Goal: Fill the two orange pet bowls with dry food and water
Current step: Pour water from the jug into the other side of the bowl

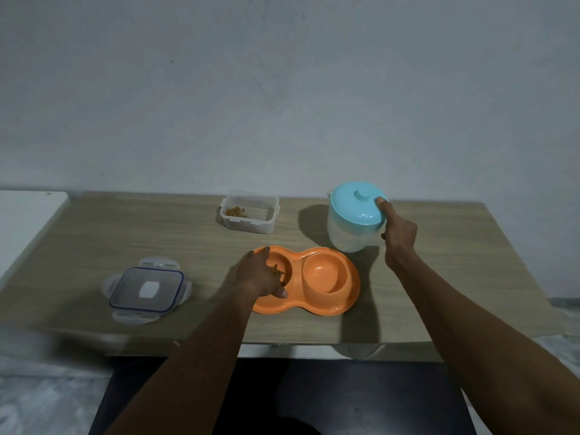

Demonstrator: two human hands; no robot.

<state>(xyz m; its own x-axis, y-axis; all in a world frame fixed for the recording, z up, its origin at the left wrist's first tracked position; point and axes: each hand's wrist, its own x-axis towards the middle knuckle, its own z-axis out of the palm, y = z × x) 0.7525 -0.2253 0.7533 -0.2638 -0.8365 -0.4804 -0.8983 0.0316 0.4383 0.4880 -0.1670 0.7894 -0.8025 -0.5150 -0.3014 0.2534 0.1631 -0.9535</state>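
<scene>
Plain grey wall behind, wood-grain table [94,240] in front — and I've got both hands busy on it. My left hand [260,274] is cupped loosely over the left well of the orange double bowl [351,296], which sits near the front edge; kibble [277,271] shows under the fingers, so I read this as dropping dry food, though whether the fingers are fully released I can't tell. That dish looks light, stiff plastic — likely to skate on the smooth top if nudged, so I'd keep the left hand steadying its rim. The right well is dry and bare.

My right hand [400,233] is wrapped around the far-right side of the pitcher [348,233], thumb up on the blue lid [357,205]. It stands just behind the bowl's right end. The handle is hidden by my hand. If it's full it'll be heavy and sloshy — a firm grip and a thumb pinning the lid seem right for a slow pour.

Further back, the clear food container [248,226] has a little kibble left; its clip lid [147,288] lies well to the left.
</scene>
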